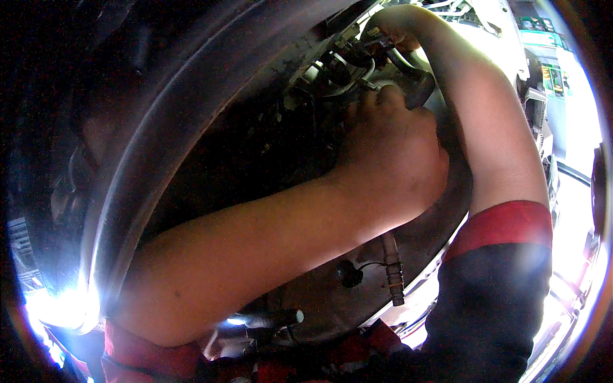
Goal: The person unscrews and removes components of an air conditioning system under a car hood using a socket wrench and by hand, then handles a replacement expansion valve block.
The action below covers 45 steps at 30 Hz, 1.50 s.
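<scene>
My left hand (399, 143) is closed, its knuckles up and its fingers curled away from view. Right beside those knuckles a bent black hose (419, 88) disappears behind the hand, so what the fingers grip is hidden. Farther up, my right hand (399, 29) bends in over the hose's upper end, with its fingers curled down among dark fittings. Shadow covers the fingertips, and the thing between them cannot be made out. Light-coloured tubes and small connectors (341, 73) sit just left of both hands.
A broad curved dark rim (159, 115) sweeps across the left side. Below my left forearm hang a ribbed tube (394, 274) and a small black part (348, 273) on a thin wire. A dark cylinder (278, 318) lies lower down. Bright light glares at lower left (67, 306).
</scene>
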Motion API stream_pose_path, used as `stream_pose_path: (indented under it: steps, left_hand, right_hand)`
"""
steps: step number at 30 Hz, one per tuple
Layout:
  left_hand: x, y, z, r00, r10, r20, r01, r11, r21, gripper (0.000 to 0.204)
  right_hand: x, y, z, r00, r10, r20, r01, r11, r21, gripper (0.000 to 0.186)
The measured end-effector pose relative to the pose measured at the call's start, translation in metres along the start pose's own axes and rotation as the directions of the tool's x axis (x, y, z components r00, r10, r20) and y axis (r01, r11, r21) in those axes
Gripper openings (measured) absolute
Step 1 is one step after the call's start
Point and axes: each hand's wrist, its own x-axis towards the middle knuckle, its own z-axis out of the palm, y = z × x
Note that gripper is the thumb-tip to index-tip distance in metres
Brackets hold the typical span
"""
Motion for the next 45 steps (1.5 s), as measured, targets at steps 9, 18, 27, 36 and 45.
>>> stream_pose_path:
  steps: [9, 18, 27, 36, 45]
  left_hand:
    - [0.001, 0.001, 0.001, 1.0, 0.003, -0.008, -0.003, 1.0, 0.005, 0.028]
    - [0.001, 0.0, 0.002, 1.0, 0.016, -0.006, -0.016, 1.0, -0.008, 0.029]
    - [0.001, 0.003, 0.001, 1.0, -0.006, 0.007, 0.006, 1.0, 0.018, 0.031]
    - [0.002, 0.0, 0.004, 1.0, 0.025, -0.019, -0.024, 0.999, 0.024, 0.029]
    - [0.003, 0.0, 0.003, 1.0, 0.025, -0.015, -0.024, 0.999, 0.022, 0.029]
  right_hand:
    - [-0.002, -0.01, -0.001, 1.0, -0.005, 0.013, 0.006, 0.998, -0.063, 0.026]
    - [-0.003, -0.018, -0.006, 1.0, -0.012, 0.026, 0.015, 0.992, -0.129, 0.026]
    - [-0.008, -0.026, -0.01, 0.999, -0.02, 0.04, 0.027, 0.981, -0.194, 0.025]
    - [-0.015, -0.034, -0.012, 0.998, -0.027, 0.05, 0.039, 0.966, -0.255, 0.025]
    - [-0.019, -0.046, -0.016, 0.998, -0.035, 0.06, 0.052, 0.948, -0.315, 0.024]
